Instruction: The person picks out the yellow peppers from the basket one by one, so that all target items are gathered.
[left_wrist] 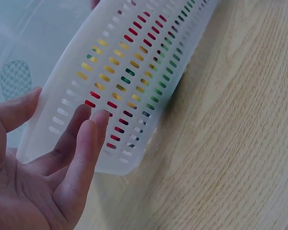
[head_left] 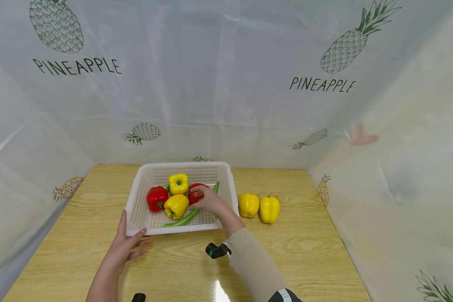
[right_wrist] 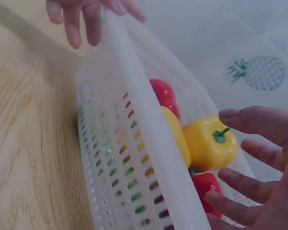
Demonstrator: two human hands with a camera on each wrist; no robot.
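Observation:
A white slotted plastic basket (head_left: pixel 136 216) holds red and yellow bell peppers and long green peppers. My left hand (head_left: pixel 126 245) rests at its front left corner, thumb along the side and relaxed fingers against the front wall. Over the right half of the basket reaches my right hand (head_left: pixel 210 201), its fingers spread over a red bell pepper (head_left: pixel 194 196). In the right wrist view the fingertips overlap that red pepper (right_wrist: pixel 207 184), beside a yellow bell pepper (right_wrist: pixel 204 143). Another yellow pepper (head_left: pixel 176 206), a red pepper (head_left: pixel 157 199) and a green pepper (head_left: pixel 183 221) lie alongside.
Two yellow bell peppers (head_left: pixel 248 204) lie on the wooden table (head_left: pixel 305 251) just right of the basket. Behind the table hangs a pale sheet (head_left: pixel 226 105) printed with pineapples, and it also covers both sides.

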